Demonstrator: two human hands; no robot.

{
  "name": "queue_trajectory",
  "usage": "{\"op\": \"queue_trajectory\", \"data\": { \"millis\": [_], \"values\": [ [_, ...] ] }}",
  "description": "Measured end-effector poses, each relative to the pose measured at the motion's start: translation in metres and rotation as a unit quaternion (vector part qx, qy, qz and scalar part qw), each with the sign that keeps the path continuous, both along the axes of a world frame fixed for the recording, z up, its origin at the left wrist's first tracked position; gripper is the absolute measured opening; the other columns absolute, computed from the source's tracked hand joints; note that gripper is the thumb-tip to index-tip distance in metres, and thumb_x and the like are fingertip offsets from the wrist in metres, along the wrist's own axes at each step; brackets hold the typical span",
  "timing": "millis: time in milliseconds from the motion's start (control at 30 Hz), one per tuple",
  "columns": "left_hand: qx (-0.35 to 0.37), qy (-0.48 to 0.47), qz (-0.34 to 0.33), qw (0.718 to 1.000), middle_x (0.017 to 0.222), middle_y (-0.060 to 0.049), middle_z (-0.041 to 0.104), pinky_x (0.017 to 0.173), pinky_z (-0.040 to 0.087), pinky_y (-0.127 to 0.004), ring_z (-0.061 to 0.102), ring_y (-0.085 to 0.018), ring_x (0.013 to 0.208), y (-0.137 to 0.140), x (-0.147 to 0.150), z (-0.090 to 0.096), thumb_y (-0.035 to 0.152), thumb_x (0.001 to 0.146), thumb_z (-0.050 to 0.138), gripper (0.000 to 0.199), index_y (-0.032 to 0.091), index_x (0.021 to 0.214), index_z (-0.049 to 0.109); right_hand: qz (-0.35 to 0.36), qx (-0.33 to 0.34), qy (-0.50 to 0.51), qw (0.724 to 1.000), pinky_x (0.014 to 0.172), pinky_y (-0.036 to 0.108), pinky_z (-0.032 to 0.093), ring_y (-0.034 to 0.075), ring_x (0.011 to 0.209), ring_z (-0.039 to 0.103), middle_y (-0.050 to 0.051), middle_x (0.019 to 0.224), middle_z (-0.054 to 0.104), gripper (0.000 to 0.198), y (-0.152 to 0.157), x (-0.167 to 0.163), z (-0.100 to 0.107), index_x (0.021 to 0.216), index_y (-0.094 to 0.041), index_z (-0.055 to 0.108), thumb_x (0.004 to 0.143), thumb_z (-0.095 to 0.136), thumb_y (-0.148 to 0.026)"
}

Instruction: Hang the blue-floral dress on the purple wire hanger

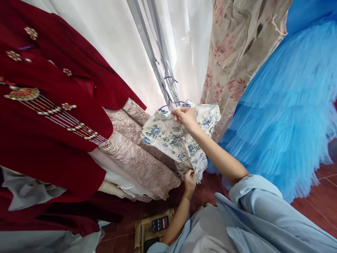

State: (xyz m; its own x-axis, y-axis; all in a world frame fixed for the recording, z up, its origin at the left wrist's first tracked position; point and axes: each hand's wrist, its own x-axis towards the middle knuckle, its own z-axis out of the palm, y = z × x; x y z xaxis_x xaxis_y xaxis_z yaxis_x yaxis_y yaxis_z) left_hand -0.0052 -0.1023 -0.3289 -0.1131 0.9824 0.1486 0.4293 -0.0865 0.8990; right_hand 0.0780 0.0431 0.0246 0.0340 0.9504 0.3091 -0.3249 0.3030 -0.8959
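Below thin purple hanger point(169, 99), right hand point(185, 117) pinches blue-floral white cloth top point(176, 138); left hand point(190, 180), lower, perhaps likewise: tension gently.

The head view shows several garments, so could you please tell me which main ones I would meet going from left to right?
Dark red jacket, pinkish brocade garment, blue-flowered white top, beige dress with pink flowers, blue ruffled dress.
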Motion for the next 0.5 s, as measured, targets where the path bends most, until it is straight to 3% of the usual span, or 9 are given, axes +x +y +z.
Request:
{"op": "queue_trajectory", "data": {
  "millis": [67, 133, 200, 267, 333, 400, 500],
  "values": [
    [0.034, 0.008, 0.007, 0.999, 0.088, -0.009, 0.067, 0.086, 0.05, -0.035, 0.065, -0.023, 0.088, 0.0, -0.008, 0.02, 0.04, 0.088, 0.063, 0.025, 0.016, 0.088, 0.069, 0.02, -0.007, -0.015, 1.0, 0.038, 0.022, 0.028, 0.007, 0.036, 0.037, -0.003, 0.046, 0.055, 0.025, -0.005, 0.006, -0.004, 0.063, -0.017, 0.061, 0.078, 0.068, -0.034],
    [0.113, 0.025, 0.051, 0.992, 0.101, -0.012, 0.066, 0.089, 0.05, -0.037, 0.063, -0.023, 0.096, 0.01, -0.019, 0.06, 0.039, 0.09, 0.063, 0.028, 0.016, 0.105, 0.066, 0.033, -0.017, -0.028, 0.999, 0.037, 0.022, 0.028, 0.007, 0.035, 0.038, -0.004, 0.045, 0.054, 0.024, -0.012, 0.012, -0.011, 0.069, -0.017, 0.062, 0.08, 0.07, -0.038],
    [0.226, 0.04, 0.105, 0.967, 0.108, -0.015, 0.063, 0.091, 0.05, -0.037, 0.061, -0.024, 0.103, 0.029, -0.029, 0.12, 0.038, 0.096, 0.056, 0.028, 0.015, 0.111, 0.062, 0.04, -0.017, -0.04, 0.998, 0.037, 0.022, 0.028, 0.008, 0.035, 0.038, -0.005, 0.045, 0.054, 0.026, -0.02, 0.017, -0.017, 0.072, -0.018, 0.061, 0.081, 0.07, -0.041],
    [0.342, 0.078, 0.119, 0.929, 0.117, -0.017, 0.061, 0.095, 0.048, -0.038, 0.058, -0.025, 0.114, 0.053, -0.038, 0.193, 0.037, 0.101, 0.049, 0.031, 0.014, 0.12, 0.059, 0.04, -0.007, -0.049, 0.998, 0.038, 0.022, 0.029, 0.008, 0.035, 0.038, -0.005, 0.045, 0.053, 0.028, -0.027, 0.019, -0.021, 0.074, -0.019, 0.06, 0.083, 0.069, -0.043],
    [0.393, 0.131, 0.061, 0.908, 0.13, -0.019, 0.056, 0.093, 0.049, -0.036, 0.057, -0.025, 0.119, 0.079, -0.044, 0.264, 0.037, 0.104, 0.043, 0.036, 0.015, 0.129, 0.056, 0.037, 0.011, -0.057, 0.998, 0.041, 0.022, 0.032, 0.009, 0.038, 0.04, -0.006, 0.047, 0.053, 0.028, -0.032, 0.019, -0.021, 0.077, -0.019, 0.059, 0.086, 0.068, -0.044],
    [0.391, 0.204, -0.026, 0.897, 0.122, -0.015, 0.061, 0.093, 0.049, -0.035, 0.06, -0.023, 0.113, 0.1, -0.046, 0.321, 0.036, 0.104, 0.043, 0.031, 0.018, 0.122, 0.061, 0.031, 0.032, -0.069, 0.997, 0.045, 0.023, 0.036, 0.009, 0.041, 0.042, -0.005, 0.049, 0.053, 0.027, -0.033, 0.018, -0.02, 0.079, -0.019, 0.058, 0.088, 0.065, -0.044],
    [0.377, 0.292, -0.086, 0.875, 0.097, -0.009, 0.066, 0.086, 0.049, -0.032, 0.063, -0.02, 0.095, 0.118, -0.048, 0.366, 0.035, 0.103, 0.047, 0.025, 0.017, 0.099, 0.065, 0.005, 0.05, -0.095, 0.994, 0.048, 0.023, 0.035, 0.01, 0.044, 0.043, -0.006, 0.05, 0.051, 0.023, -0.027, 0.018, -0.019, 0.081, -0.02, 0.056, 0.091, 0.062, -0.041]
  ]
}}
